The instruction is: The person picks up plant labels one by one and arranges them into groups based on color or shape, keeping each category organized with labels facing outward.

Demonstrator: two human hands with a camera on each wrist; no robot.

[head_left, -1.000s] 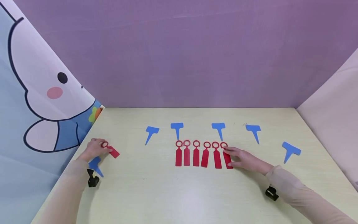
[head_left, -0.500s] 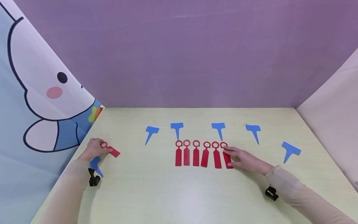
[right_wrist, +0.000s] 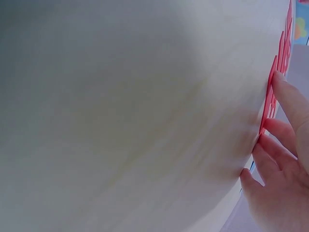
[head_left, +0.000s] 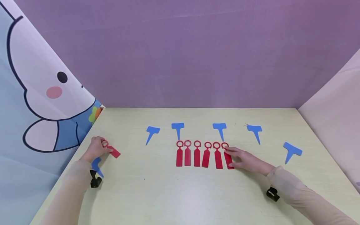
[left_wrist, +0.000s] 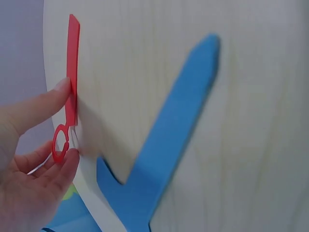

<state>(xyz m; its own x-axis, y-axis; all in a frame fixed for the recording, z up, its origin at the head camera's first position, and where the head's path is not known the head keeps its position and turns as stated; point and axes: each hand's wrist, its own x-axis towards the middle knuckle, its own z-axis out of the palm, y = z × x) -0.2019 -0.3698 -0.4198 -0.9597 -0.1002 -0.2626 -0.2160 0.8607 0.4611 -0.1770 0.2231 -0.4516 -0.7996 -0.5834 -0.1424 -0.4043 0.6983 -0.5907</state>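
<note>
At the left of the head view, my left hand (head_left: 96,148) holds a red ring tag (head_left: 114,152) between thumb and fingers. In the left wrist view the thumb lies on the tag's flat part (left_wrist: 72,58), and its open ring (left_wrist: 60,143) overlaps the fingertips. Partly hidden under that forearm is a blue T-shaped plant label (head_left: 97,167). My right hand (head_left: 247,161) rests at the right end of a row of red ring tags (head_left: 197,157). Its fingers, nearly straight, touch the last tag (head_left: 228,159), thumb near the lower end and fingertips by the ring.
Several more blue T-shaped plant labels (head_left: 178,126) lie spread behind the row, one (head_left: 292,151) farther right. The pale wooden table (head_left: 180,200) ends at a purple back wall (head_left: 197,62). A cartoon-printed cloth (head_left: 42,134) borders the left side, a pale cloth (head_left: 337,103) the right.
My left hand shifts very slightly with the red tag still in its fingers. The right hand and the row of tags stay where they were.
</note>
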